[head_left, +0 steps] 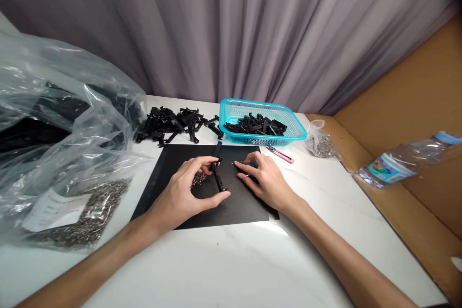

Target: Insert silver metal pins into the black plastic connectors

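Observation:
My left hand (180,190) is closed around a slim black plastic part (218,177), its ends between the thumb and the fingers. The part is tilted above a black mat (231,209). Partly hidden behind that hand is a small heap of brassy metal pieces (198,179). My right hand (267,180) rests low over the mat's right side, fingers stretched and apart. Its fingertips are at a second small group of metal pieces (243,162), mostly covered by the fingers. Whether a tiny piece is at a fingertip I cannot make out.
Behind the mat lies a pile of black plastic parts (173,122), beside a blue basket (260,141) holding more. A pink-handled cutter (281,155) and a small bag of metal pieces (320,144) lie right. Large plastic bags (104,120) fill the left. A bottle (404,161) leans on cardboard.

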The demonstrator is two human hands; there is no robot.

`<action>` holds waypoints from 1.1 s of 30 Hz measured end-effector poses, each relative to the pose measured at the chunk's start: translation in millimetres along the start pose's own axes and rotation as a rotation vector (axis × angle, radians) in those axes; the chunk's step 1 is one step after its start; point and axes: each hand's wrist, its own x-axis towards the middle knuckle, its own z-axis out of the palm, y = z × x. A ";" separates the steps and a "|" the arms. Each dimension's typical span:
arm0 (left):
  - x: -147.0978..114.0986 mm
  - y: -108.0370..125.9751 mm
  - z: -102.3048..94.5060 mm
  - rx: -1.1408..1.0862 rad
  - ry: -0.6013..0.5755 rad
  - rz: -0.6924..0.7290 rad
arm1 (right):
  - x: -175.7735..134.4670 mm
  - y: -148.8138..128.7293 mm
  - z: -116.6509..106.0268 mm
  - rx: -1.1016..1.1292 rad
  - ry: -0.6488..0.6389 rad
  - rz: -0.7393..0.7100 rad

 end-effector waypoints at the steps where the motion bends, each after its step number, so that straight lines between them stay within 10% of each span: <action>1: -0.1 0.0 0.3 0.003 -0.001 0.003 | -0.1 -1.0 0.2 -0.006 -0.008 -0.005; 33: -4.2 1.1 2.4 -0.044 -0.043 -0.005 | 7.6 -20.2 2.8 0.047 0.012 -0.039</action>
